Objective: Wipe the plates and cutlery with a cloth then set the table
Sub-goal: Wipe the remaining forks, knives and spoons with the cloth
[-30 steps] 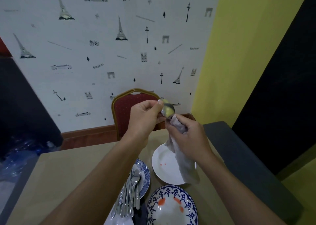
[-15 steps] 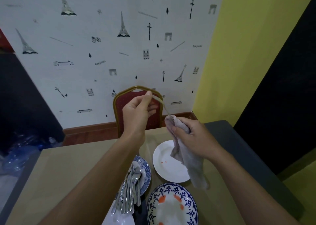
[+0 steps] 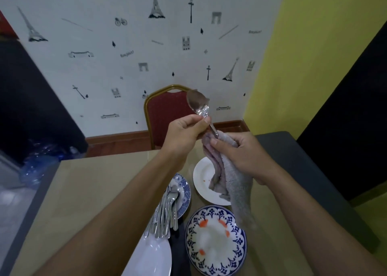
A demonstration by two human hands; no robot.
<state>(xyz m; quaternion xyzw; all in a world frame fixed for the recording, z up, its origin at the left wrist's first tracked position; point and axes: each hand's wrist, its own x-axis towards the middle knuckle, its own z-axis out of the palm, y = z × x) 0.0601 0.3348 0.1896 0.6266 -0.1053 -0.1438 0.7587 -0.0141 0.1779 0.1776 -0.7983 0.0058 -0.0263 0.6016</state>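
Note:
My left hand [image 3: 185,132] pinches the neck of a metal spoon [image 3: 198,105] held up over the table, bowl upward. My right hand [image 3: 240,152] grips a grey cloth [image 3: 228,183] wrapped round the spoon's handle end; the cloth hangs down over a white plate [image 3: 202,179]. A blue-patterned plate [image 3: 215,240] with orange smears lies near the front. Several pieces of cutlery [image 3: 165,215] rest on a small blue-rimmed plate [image 3: 185,194] and a white plate [image 3: 150,259] at the front left.
The beige table [image 3: 100,187] has a grey edge on both sides. A red chair with a gold frame [image 3: 165,110] stands at the far side against the patterned wall. Plastic bottles [image 3: 39,160] lie on the floor at left.
The spoon has been turned so its bowl points up and my left hand now pinches near the bowl. The cloth in my right hand has shifted onto the handle end.

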